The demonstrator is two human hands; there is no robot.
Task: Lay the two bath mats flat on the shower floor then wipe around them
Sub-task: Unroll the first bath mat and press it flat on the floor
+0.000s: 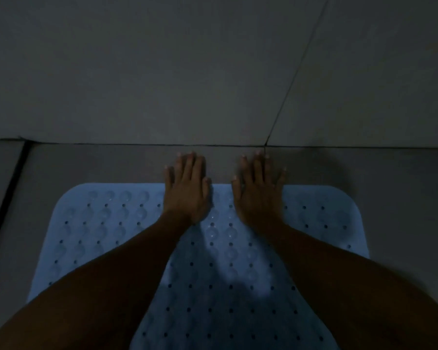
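Note:
A light blue bath mat (pixel 106 223) with rows of small holes and round suction cups lies flat on the grey tiled floor. My left hand (pixel 186 190) lies palm down across the mat's far edge, its straight fingers reaching onto the floor. My right hand (pixel 259 190) lies the same way a little to the right, fingers spread past the edge. Both forearms cross the mat from the near side and hide much of it. Only one mat is in view.
A grey tiled wall (pixel 162 72) rises just beyond my fingertips, with a dark grout line (pixel 296 77) running up it. A dark seam (pixel 8 195) runs along the floor at the left. The light is dim.

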